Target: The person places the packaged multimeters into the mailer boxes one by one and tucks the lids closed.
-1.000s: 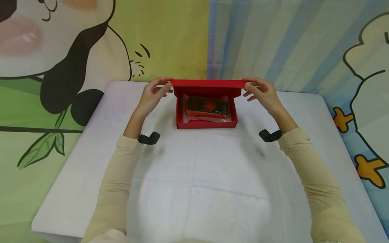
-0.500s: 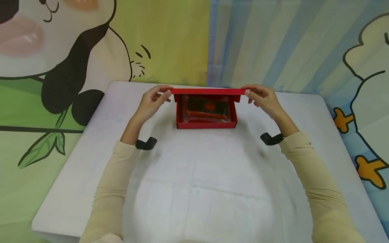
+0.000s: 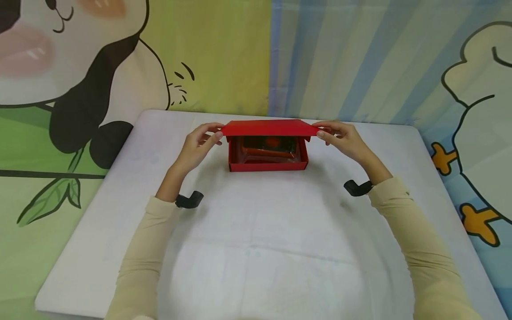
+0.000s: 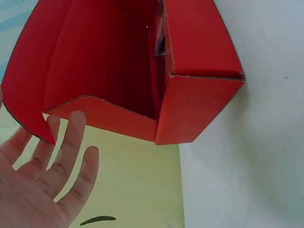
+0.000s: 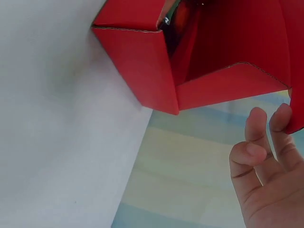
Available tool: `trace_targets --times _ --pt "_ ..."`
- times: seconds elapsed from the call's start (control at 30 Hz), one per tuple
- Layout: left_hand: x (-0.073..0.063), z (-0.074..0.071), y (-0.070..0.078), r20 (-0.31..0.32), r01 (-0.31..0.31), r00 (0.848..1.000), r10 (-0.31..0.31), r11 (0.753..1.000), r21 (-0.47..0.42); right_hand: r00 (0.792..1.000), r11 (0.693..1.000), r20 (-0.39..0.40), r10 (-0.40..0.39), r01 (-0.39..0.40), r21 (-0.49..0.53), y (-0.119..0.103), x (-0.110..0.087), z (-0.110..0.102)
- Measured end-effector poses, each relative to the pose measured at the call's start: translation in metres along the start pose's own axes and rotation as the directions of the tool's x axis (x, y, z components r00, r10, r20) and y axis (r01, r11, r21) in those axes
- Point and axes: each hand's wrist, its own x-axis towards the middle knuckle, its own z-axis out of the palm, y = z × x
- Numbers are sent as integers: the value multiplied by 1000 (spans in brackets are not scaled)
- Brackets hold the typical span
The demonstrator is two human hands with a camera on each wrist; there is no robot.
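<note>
A red cardboard box [image 3: 268,167] sits near the back of the white table, its hinged lid [image 3: 270,128] tilted forward and partly raised. Inside lies a dark-topped, orange-sided package [image 3: 272,144] in clear plastic, its upper part covered by the lid. My left hand [image 3: 196,149] pinches the lid's left front corner between thumb and fingers. At the opposite corner, my right hand [image 3: 346,141] grips the lid the same way. In the left wrist view, the left hand's other fingers [image 4: 71,142] spread beside the lid's side flap. The right wrist view shows fingers [image 5: 256,126] below the right flap.
The white-covered table [image 3: 256,258] spreads in front of the box and to both sides. A printed cartoon backdrop [image 3: 216,58] stands right behind the table's back edge. Black wrist mounts [image 3: 190,200] project inward from both wrists.
Both hands have brought the lid forward and down over the box, so its top now shows and more of the package is covered. The box base stays in place.
</note>
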Motion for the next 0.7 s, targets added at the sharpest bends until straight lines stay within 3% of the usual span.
trace_targets --times 0.13,0.3,0.5,0.7 --pt "-5 0 2 13 -4 1000 4 1000 10 1000 1000 22 8 -8 2 4 -1 2" --pt "-3 0 -25 17 5 1000 -5 1000 26 1000 1000 18 12 -13 7 7 -2 6" --pt "-9 2 -28 28 16 999 -17 999 46 1000 999 -1 18 -18 35 6 -6 11" --pt "-16 6 -27 21 33 999 -34 999 33 1000 999 17 -8 7 39 -19 -20 13"
